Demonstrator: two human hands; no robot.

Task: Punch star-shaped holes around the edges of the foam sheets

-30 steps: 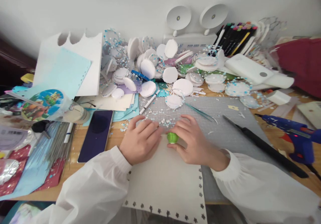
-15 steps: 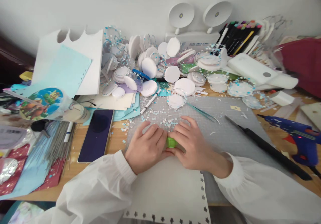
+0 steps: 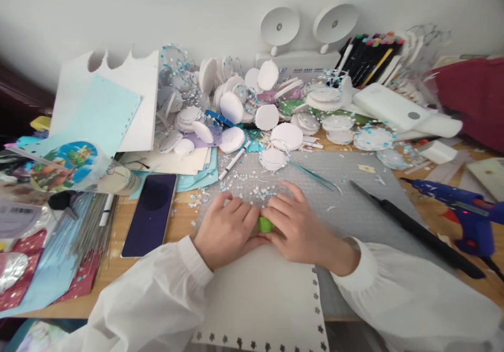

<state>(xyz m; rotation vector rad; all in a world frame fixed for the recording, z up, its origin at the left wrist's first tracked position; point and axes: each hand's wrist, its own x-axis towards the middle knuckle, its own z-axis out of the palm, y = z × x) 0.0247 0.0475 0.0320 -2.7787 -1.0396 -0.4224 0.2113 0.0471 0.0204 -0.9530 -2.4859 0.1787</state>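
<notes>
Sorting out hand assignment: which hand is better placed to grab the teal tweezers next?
Probably the right hand: the teal tweezers lie just beyond it, while the left hand is farther off. The right would first have to release the green object.

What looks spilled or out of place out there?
Tiny blue and white bits lie strewn beyond the green tool, over the mat and desk, like spilled scraps. The glue gun shows a red light while lying unheld.

dark phone (image 3: 150,215) left, blue glue gun (image 3: 474,231) right
</notes>
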